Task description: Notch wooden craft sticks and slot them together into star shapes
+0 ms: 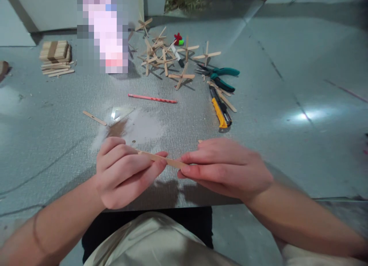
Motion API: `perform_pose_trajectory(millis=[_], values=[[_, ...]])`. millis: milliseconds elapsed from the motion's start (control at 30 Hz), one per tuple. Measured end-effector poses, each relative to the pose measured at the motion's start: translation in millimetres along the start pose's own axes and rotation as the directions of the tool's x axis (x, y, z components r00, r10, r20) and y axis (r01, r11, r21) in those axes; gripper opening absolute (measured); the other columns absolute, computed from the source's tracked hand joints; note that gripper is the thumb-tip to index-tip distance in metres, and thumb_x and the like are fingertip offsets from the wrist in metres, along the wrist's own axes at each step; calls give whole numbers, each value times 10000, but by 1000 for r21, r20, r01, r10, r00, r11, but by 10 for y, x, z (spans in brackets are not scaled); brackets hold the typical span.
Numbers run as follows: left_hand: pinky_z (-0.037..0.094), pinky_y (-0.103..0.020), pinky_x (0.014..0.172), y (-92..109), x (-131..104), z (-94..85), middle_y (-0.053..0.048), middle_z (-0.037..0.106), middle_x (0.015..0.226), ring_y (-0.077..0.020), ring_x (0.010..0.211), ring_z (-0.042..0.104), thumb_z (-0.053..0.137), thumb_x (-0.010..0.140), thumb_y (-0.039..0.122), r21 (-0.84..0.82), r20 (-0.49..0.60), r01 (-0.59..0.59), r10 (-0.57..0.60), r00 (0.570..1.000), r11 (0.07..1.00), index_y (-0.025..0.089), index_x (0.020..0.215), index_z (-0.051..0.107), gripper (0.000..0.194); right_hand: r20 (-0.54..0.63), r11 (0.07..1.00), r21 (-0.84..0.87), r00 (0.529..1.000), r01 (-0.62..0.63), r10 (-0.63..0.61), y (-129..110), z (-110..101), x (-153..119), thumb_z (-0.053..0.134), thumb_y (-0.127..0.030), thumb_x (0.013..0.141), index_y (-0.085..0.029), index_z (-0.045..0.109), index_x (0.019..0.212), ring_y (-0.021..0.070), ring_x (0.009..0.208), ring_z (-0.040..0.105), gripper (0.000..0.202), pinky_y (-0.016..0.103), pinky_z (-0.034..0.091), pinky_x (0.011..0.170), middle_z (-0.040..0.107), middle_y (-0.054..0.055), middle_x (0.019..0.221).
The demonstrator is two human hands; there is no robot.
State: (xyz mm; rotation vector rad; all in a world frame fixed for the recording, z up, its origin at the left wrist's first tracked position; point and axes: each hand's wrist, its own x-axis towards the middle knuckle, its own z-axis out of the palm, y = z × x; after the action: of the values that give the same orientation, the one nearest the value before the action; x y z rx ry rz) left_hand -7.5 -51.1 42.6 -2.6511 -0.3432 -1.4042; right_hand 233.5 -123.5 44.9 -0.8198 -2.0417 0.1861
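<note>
A wooden craft stick runs between my two hands, just above the near edge of the table. My left hand is closed on its left part, thumb and fingers pinching it. The fingers of my right hand grip its right end. Another small bit of wood peeks out behind my right fingers. Beyond my left hand lie a single craft stick, a clear set square, a piece of sandpaper and pale dust on the table.
Several crossed-stick pieces lie at the back. Bundled craft sticks sit far left. Right of centre are pliers and a yellow utility knife. A red pencil lies mid-table. A pixelated shape hides part of the back.
</note>
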Motion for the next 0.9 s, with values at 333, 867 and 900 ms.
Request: perform_pose_trajectory(millis=[333, 867, 900], values=[[500, -280, 525, 47, 7, -54, -19, 749, 922, -117, 678, 682, 801, 837, 113, -69, 55, 20, -16, 998, 997, 135, 910, 738, 98, 25, 994, -107, 999, -36, 38, -91, 32, -53, 733, -218, 943, -236, 702, 1061, 103, 678, 672, 123, 292, 514, 657, 808, -25, 979], [429, -250, 463, 28, 99, 62, 28, 643, 718, -93, 556, 585, 803, 818, 118, 41, 15, -38, 37, 999, 998, 198, 833, 682, 147, -50, 993, -114, 999, -21, 16, -69, 52, -53, 740, -157, 908, -246, 699, 1038, 106, 656, 704, 163, 287, 536, 587, 814, -32, 971], [427, -257, 479, 25, 78, 96, 26, 632, 719, -98, 562, 571, 805, 829, 166, 50, -28, 23, -22, 999, 998, 213, 860, 670, 146, -57, 994, -104, 998, -19, 13, -57, 49, -48, 727, -144, 912, -243, 699, 1032, 111, 674, 715, 158, 286, 537, 584, 817, -23, 971]])
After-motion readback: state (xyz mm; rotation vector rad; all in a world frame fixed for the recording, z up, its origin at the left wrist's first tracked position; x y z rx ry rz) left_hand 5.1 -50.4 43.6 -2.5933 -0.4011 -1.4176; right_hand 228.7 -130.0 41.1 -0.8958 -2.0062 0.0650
